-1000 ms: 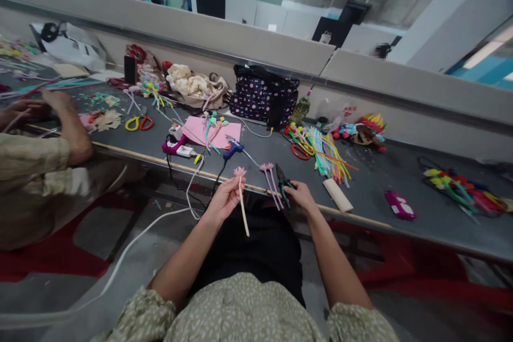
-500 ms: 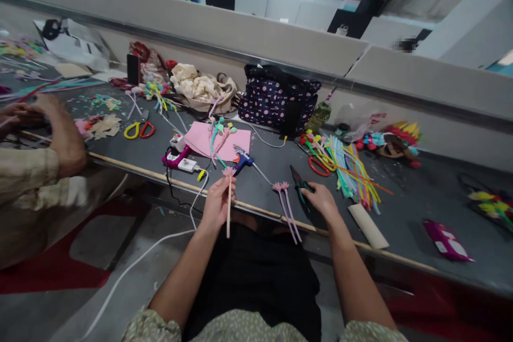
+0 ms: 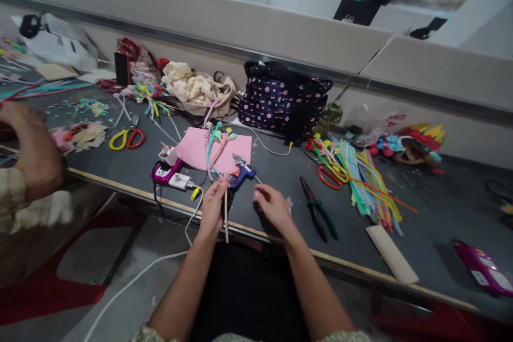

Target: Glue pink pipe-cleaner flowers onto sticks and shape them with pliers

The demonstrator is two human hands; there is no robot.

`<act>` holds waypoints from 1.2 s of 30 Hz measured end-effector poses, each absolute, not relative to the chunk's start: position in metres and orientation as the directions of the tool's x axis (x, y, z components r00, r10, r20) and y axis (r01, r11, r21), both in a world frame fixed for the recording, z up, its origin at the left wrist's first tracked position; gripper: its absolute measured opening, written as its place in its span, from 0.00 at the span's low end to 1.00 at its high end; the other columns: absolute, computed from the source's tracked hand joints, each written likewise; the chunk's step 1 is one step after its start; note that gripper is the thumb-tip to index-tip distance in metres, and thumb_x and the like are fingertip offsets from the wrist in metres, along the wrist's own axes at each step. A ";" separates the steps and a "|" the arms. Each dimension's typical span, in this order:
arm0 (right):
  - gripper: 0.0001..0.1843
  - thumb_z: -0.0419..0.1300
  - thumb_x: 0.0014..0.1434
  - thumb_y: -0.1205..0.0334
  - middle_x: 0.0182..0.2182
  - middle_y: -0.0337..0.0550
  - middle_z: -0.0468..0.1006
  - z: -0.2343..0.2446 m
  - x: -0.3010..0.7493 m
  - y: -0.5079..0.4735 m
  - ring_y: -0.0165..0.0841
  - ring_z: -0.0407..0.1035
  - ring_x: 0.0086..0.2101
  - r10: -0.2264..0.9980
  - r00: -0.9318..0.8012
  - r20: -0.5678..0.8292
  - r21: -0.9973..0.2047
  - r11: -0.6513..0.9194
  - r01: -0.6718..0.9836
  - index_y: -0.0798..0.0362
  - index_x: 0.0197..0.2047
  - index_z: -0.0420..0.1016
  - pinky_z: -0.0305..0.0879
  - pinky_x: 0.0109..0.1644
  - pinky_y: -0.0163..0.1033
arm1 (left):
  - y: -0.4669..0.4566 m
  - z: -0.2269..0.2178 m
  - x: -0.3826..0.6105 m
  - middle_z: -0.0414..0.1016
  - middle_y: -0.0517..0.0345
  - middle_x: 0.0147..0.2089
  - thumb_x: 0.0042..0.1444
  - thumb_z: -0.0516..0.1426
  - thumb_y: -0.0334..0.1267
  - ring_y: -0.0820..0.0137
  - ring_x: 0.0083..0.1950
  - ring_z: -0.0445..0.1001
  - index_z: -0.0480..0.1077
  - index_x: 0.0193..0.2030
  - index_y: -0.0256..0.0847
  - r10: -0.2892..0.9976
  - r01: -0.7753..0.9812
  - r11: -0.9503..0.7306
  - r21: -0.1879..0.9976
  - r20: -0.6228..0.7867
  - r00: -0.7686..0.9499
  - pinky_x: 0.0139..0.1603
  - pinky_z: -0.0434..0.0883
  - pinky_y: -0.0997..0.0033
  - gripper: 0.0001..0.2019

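My left hand [image 3: 213, 204] is closed around a pink fuzzy flower with a pale straight stem [image 3: 226, 218], held near the table's front edge. My right hand [image 3: 274, 206] hovers to the right of it, fingers loosely curled and slightly apart, with nothing visible in them. Just beyond the two hands lies a blue glue gun [image 3: 243, 172], its nozzle end over pink sheets [image 3: 194, 144]. Partly behind my right hand, a bit of pink flower [image 3: 289, 204] shows; the rest is hidden. Pliers with dark green handles [image 3: 319, 209] lie on the table to the right.
Bundled colourful pipe cleaners [image 3: 368, 184], red-handled scissors [image 3: 329, 177] and a cardboard tube [image 3: 391, 254] lie right. A power strip [image 3: 172, 175] with cables sits left. A dotted bag [image 3: 280, 99] stands behind. A co-worker's arm [image 3: 34, 152] is at far left.
My right hand has let go of the pliers and moved left towards the glue gun. The pliers now lie on the table. My left hand still holds the flower. The view has shifted slightly.
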State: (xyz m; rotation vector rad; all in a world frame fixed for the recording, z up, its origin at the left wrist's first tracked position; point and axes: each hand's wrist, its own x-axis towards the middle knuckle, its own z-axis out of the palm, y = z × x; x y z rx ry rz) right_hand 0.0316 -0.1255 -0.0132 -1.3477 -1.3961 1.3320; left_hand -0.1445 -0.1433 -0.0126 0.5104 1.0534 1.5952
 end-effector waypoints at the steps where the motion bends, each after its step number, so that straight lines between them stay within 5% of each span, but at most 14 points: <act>1: 0.22 0.61 0.55 0.50 0.39 0.47 0.76 -0.017 0.020 -0.121 0.39 0.73 0.36 0.979 -0.141 -0.150 -0.981 -0.129 0.145 0.52 0.49 0.74 0.72 0.32 0.42 | -0.142 -0.013 -0.144 0.78 0.60 0.34 0.44 0.68 0.46 0.77 0.33 0.72 0.75 0.29 0.38 0.933 -0.557 0.013 0.831 -0.211 -0.293 0.33 0.65 0.80 0.14; 8: 0.27 0.68 0.47 0.49 0.45 0.49 0.75 -0.023 -0.016 -0.111 0.40 0.72 0.44 0.977 -0.060 -0.205 -0.951 -0.213 -0.224 0.54 0.48 0.72 0.74 0.31 0.37 | -0.136 -0.010 -0.141 0.79 0.57 0.34 0.41 0.70 0.43 0.75 0.31 0.73 0.75 0.29 0.36 0.936 -0.629 0.123 0.768 -0.301 -0.184 0.32 0.66 0.78 0.14; 17: 0.23 0.72 0.42 0.47 0.27 0.37 0.71 -0.016 -0.025 -0.100 0.27 0.66 0.24 0.942 -0.116 -0.316 -0.834 -0.334 -0.439 0.53 0.33 0.71 0.68 0.19 0.32 | -0.129 0.003 -0.138 0.80 0.50 0.46 0.46 0.67 0.42 0.70 0.40 0.77 0.75 0.30 0.36 0.951 -0.668 0.079 0.740 -0.256 -0.172 0.37 0.71 0.75 0.11; 23: 0.19 0.69 0.44 0.48 0.23 0.37 0.74 -0.012 -0.032 -0.091 0.28 0.67 0.21 0.900 -0.219 -0.377 -0.777 -0.436 -0.454 0.55 0.33 0.75 0.62 0.18 0.30 | -0.126 0.017 -0.125 0.80 0.50 0.45 0.43 0.69 0.41 0.68 0.42 0.78 0.75 0.29 0.36 0.958 -0.680 0.036 0.732 -0.219 -0.185 0.42 0.72 0.73 0.12; 31: 0.15 0.69 0.43 0.63 0.27 0.36 0.78 0.024 -0.012 -0.081 0.28 0.69 0.27 0.992 -0.048 -0.116 -0.840 -0.124 -0.528 0.53 0.37 0.75 0.68 0.32 0.32 | -0.120 0.025 -0.122 0.79 0.55 0.35 0.44 0.69 0.42 0.70 0.39 0.77 0.75 0.29 0.36 0.945 -0.727 -0.081 0.682 -0.180 -0.274 0.45 0.71 0.72 0.13; 33: 0.11 0.68 0.46 0.61 0.22 0.33 0.73 0.037 0.000 -0.085 0.28 0.67 0.24 0.997 -0.033 -0.072 -0.858 -0.079 -0.507 0.54 0.32 0.73 0.66 0.26 0.32 | -0.115 0.025 -0.124 0.77 0.57 0.32 0.43 0.69 0.42 0.72 0.37 0.76 0.75 0.30 0.36 0.945 -0.749 -0.054 0.660 -0.210 -0.253 0.42 0.72 0.73 0.13; 36: 0.15 0.67 0.49 0.56 0.20 0.29 0.67 0.046 0.015 -0.100 0.26 0.62 0.19 0.997 -0.027 -0.069 -0.868 -0.074 -0.491 0.52 0.40 0.73 0.58 0.17 0.28 | -0.107 0.023 -0.125 0.75 0.60 0.28 0.42 0.69 0.41 0.74 0.32 0.74 0.74 0.30 0.35 0.950 -0.795 0.014 0.606 -0.255 -0.178 0.37 0.71 0.74 0.13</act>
